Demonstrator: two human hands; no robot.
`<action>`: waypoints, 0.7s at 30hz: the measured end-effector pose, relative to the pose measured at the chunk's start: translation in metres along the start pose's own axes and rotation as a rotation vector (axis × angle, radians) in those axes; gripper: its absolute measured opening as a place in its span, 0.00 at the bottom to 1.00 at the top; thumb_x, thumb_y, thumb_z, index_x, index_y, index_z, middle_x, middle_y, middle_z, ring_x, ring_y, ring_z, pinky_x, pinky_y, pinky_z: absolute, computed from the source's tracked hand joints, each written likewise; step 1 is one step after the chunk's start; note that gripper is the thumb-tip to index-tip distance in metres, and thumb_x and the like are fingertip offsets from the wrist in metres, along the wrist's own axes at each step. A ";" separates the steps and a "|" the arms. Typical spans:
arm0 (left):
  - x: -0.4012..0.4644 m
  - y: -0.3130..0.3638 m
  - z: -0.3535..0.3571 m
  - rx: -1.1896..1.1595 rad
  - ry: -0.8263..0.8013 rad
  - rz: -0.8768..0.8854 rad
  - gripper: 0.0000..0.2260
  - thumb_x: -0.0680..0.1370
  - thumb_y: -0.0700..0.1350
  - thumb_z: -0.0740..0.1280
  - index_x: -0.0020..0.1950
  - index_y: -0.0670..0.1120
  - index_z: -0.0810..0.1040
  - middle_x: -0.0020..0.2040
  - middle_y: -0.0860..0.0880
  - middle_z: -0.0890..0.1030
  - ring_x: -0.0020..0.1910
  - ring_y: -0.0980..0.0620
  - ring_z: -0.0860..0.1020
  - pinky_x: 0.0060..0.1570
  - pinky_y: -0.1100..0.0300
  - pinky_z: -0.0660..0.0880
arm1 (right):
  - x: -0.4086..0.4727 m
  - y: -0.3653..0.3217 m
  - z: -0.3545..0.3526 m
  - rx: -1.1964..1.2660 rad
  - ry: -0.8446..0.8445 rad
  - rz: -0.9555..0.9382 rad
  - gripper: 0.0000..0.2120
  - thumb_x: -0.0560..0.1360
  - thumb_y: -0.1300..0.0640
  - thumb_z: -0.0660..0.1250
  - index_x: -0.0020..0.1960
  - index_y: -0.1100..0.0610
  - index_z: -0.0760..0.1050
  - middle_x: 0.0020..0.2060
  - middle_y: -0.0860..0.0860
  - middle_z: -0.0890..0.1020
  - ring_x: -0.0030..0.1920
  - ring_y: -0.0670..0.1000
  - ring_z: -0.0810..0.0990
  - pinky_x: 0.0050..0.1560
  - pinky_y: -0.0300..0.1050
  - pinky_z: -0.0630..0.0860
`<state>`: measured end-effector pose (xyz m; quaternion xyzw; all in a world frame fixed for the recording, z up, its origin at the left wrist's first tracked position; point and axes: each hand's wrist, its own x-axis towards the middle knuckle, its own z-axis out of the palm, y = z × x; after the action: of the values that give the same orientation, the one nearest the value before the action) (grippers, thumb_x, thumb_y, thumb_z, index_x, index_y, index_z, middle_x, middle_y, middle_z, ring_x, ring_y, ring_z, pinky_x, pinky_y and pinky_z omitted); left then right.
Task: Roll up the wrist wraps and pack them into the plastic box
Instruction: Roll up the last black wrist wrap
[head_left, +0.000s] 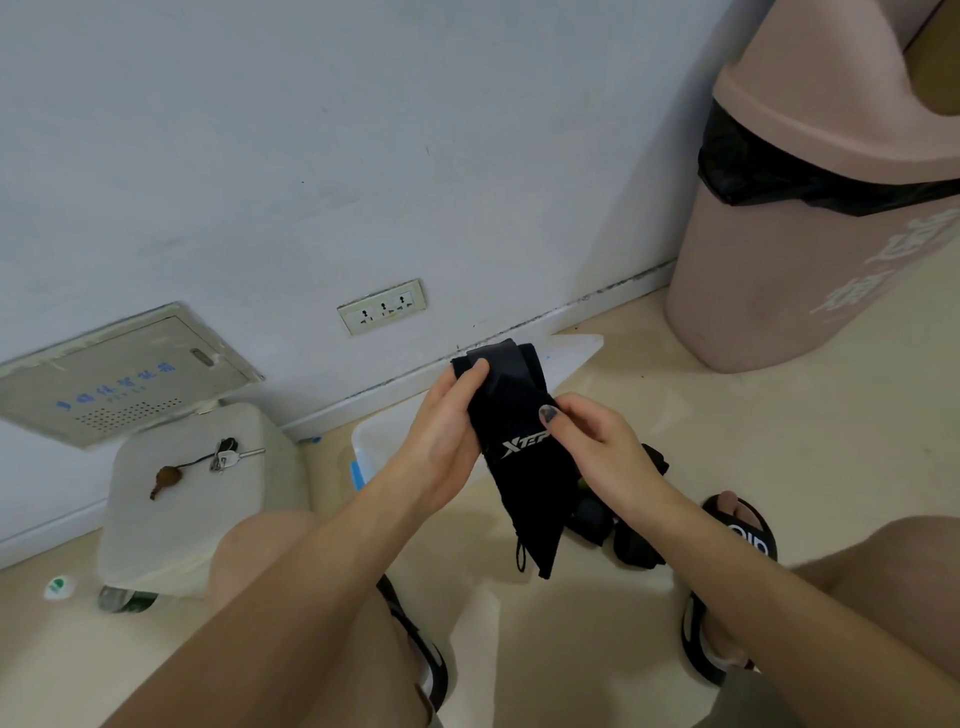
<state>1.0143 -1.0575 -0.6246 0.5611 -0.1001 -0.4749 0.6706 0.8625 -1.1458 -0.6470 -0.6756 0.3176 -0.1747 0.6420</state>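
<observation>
A long black wrist wrap with a white logo hangs in the air in front of me. My left hand grips its upper end, thumb on the front. From the right, my right hand pinches the wrap at the logo. Its lower end and a thin loop dangle free above the floor. Behind my hands, the clear plastic box sits on the floor, mostly hidden, with its white lid leaning behind it. More black wraps lie on the floor under my right forearm.
A white stool with keys on top stands at the left. A pink waste bin with a black liner stands at the right by the wall. My knees and sandalled feet frame the floor below.
</observation>
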 end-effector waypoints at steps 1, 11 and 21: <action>-0.001 -0.001 0.000 0.022 -0.017 0.007 0.14 0.85 0.44 0.63 0.69 0.40 0.76 0.63 0.39 0.83 0.62 0.41 0.82 0.60 0.49 0.79 | -0.001 0.000 0.001 0.030 -0.010 0.013 0.15 0.85 0.54 0.63 0.44 0.63 0.74 0.31 0.48 0.71 0.32 0.46 0.70 0.35 0.38 0.67; -0.007 -0.002 -0.001 0.046 -0.053 -0.003 0.13 0.84 0.39 0.65 0.68 0.40 0.76 0.61 0.39 0.84 0.58 0.42 0.84 0.55 0.51 0.81 | -0.008 0.003 0.008 0.203 -0.035 0.086 0.09 0.86 0.59 0.61 0.58 0.59 0.80 0.48 0.60 0.87 0.49 0.53 0.87 0.45 0.38 0.81; -0.007 0.000 -0.001 0.065 -0.016 0.026 0.16 0.80 0.31 0.67 0.68 0.38 0.74 0.59 0.38 0.84 0.56 0.41 0.85 0.51 0.52 0.83 | -0.004 0.006 0.002 0.138 0.034 0.137 0.08 0.83 0.55 0.67 0.61 0.55 0.74 0.53 0.52 0.85 0.49 0.47 0.86 0.43 0.35 0.80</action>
<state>1.0111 -1.0517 -0.6226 0.5773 -0.1281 -0.4671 0.6574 0.8596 -1.1414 -0.6527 -0.6034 0.3612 -0.1632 0.6920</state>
